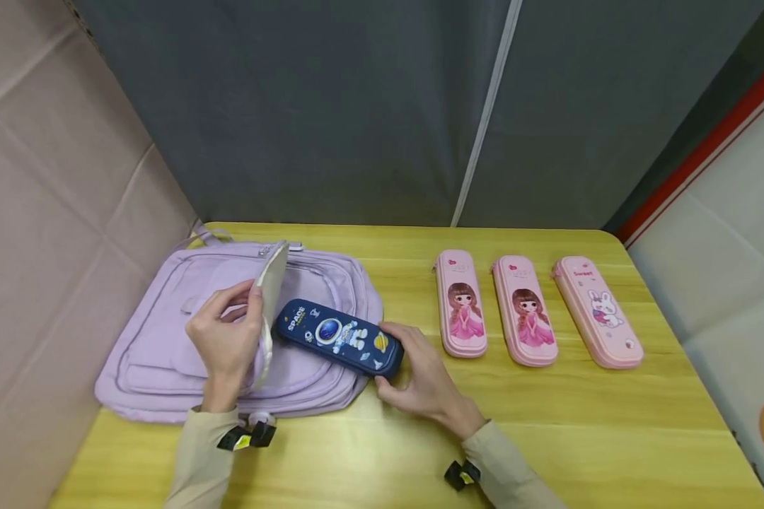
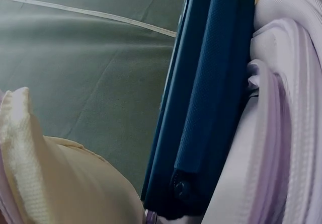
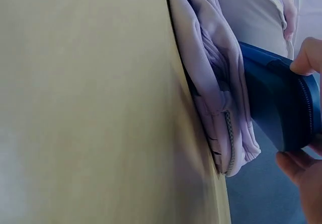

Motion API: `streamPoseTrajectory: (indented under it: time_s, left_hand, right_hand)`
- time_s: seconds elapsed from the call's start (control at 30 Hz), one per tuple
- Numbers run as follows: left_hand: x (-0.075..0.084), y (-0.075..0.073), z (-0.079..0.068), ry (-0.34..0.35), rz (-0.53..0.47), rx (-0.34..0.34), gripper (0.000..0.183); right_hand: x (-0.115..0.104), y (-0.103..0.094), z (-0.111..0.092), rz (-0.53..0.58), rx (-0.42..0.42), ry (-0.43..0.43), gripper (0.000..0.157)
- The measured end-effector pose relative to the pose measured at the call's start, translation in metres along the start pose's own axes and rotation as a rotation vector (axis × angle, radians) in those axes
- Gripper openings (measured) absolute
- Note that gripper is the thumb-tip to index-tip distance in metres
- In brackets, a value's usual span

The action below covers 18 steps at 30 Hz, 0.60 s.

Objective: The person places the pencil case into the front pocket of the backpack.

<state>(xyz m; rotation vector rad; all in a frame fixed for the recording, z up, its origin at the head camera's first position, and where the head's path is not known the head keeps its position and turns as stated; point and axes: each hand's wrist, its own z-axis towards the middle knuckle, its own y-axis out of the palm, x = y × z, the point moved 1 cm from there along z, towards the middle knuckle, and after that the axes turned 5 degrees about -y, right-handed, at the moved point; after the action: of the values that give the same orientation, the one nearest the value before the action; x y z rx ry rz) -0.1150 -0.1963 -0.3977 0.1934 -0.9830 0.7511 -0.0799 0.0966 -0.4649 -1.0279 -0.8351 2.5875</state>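
A dark grey curtain hangs behind a yellow wood-grain table — and here's the dark blue pencil case, slanting across the right part of a lilac backpack, its far end beside the raised flap. The right hand has it by the near end, thumb on 1 long edge and fingers on the other, spread just the case's width. It looks like a light, stiff shell, smooth enough to slide a little; gripping across both edges seems sound, clear of the zip. Whether its underside rests on the bag, I can't tell.

Over to the left hand — thumb and fingers pinch the flap's edge, holding it upright. That flap looks soft and floppy, likely to get in the way if let go. Off right, well apart, lie 3 pink cases: the left doll-print case, the right doll-print case and the rabbit-print case.
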Motion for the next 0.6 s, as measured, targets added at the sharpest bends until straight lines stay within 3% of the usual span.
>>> streamPoseTrajectory:
  time_s: [0.13,0.33,0.6]
  left_hand:
    - [-0.001,-0.002,0.001,0.015,0.013,-0.003,0.015]
    - [-0.003,-0.001,0.001,-0.008,0.004,0.044,0.012]
    - [-0.002,-0.004,0.003,-0.014,-0.008,0.052,0.011]
  right_hand:
    - [0.000,0.000,0.004,0.008,-0.058,-0.011,0.080]
    - [-0.005,0.003,0.009,0.022,-0.140,0.019,0.084]
    - [-0.005,0.006,0.012,0.018,-0.131,0.078,0.086]
